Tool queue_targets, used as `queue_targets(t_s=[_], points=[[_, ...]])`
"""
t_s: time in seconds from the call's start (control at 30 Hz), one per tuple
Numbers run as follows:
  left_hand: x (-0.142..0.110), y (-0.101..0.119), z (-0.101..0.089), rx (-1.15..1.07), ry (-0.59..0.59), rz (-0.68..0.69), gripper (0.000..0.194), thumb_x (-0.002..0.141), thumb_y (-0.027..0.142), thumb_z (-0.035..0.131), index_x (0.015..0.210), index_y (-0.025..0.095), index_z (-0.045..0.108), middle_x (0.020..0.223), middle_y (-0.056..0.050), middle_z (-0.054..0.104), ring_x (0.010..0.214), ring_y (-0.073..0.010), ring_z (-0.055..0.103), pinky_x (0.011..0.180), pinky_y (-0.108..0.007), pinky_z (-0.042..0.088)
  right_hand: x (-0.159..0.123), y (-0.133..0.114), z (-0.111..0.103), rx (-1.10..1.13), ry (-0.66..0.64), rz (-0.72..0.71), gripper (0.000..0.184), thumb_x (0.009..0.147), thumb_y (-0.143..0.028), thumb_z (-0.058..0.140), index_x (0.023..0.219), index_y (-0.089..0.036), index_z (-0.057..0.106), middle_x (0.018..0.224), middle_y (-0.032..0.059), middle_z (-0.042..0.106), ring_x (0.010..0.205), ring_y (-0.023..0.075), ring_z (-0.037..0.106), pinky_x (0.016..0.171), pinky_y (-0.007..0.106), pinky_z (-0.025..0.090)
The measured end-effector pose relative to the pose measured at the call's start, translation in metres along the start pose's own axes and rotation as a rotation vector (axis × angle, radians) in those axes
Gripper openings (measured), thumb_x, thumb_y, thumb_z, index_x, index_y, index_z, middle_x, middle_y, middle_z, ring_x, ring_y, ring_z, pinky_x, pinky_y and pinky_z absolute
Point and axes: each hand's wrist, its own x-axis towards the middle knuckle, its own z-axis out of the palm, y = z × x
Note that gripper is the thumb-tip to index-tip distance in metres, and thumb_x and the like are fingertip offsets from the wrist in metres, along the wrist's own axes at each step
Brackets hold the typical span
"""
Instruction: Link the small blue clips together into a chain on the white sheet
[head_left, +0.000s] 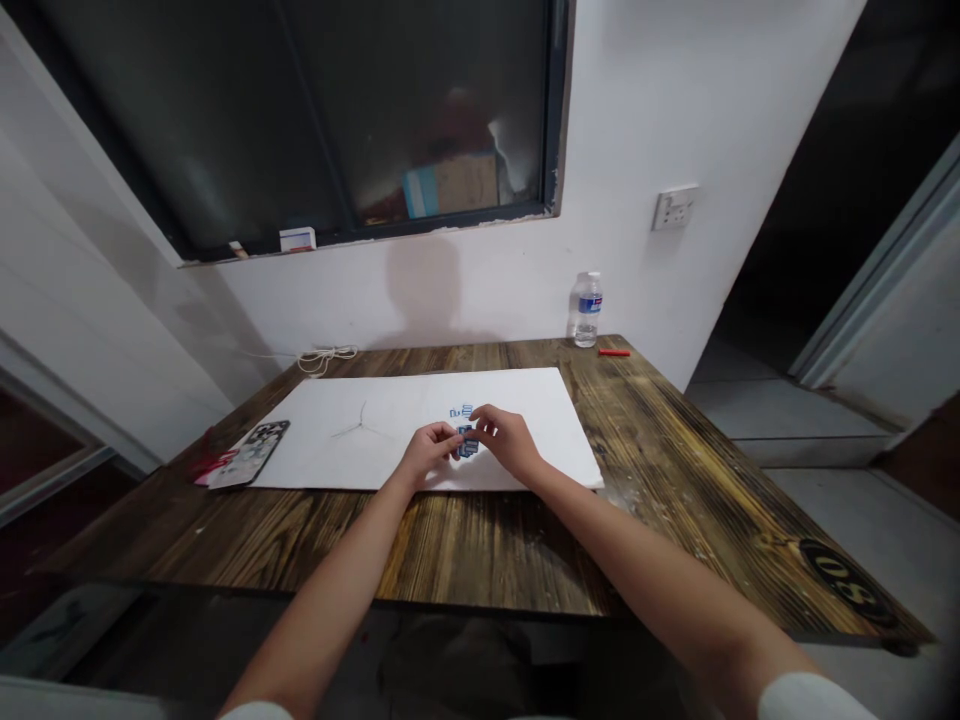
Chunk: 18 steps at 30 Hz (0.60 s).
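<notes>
Over the white board (277, 470), my left hand (431, 450) pinches a small dark-blue piece with lighter bars (469, 447) between thumb and fingers. My right hand (506, 440) is closed in a pinch at the upper right side of the same piece, its thumb and index finger against it. Just beyond the hands, several small blue-and-white pieces (461, 411) lie on the board. They are too small to name for certain.
A phone in a patterned case (259, 452) lies on the board's left end. Behind are a coiled white cable (324, 358), a water bottle (589, 310) and a red pen-like object (614, 352). The wooden table (300, 540) meets the wall at the back.
</notes>
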Motion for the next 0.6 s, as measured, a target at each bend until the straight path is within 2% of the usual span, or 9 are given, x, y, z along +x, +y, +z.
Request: queue_targets(t_s=[0.3,0.6], points=[[-0.001,-0.001,-0.002,0.01,-0.063,0.012,0.034,0.061,0.042,0.078,0.065,0.015,0.059,0.055,-0.001,0.062,0.05,-0.011,0.055,0.052,-0.022,0.039,-0.002,0.004,0.008,0.237,0.118,0.147,0.031,0.065,-0.041,0.073,0.082,-0.02,0.059,0.06,-0.0034,0.06,0.056,0.013,0.055,0.058,0.025,0.045],[-0.001,-0.002,-0.002,0.036,-0.098,0.011,0.031,0.062,0.04,0.078,0.064,0.015,0.061,0.058,-0.002,0.064,0.052,-0.0116,0.056,0.053,-0.022,0.041,0.001,0.008,0.014,0.499,-0.008,0.381,0.042,0.051,-0.039,0.08,0.08,-0.017,0.059,0.056,-0.0055,0.056,0.053,0.0113,0.052,0.055,0.025,0.041]])
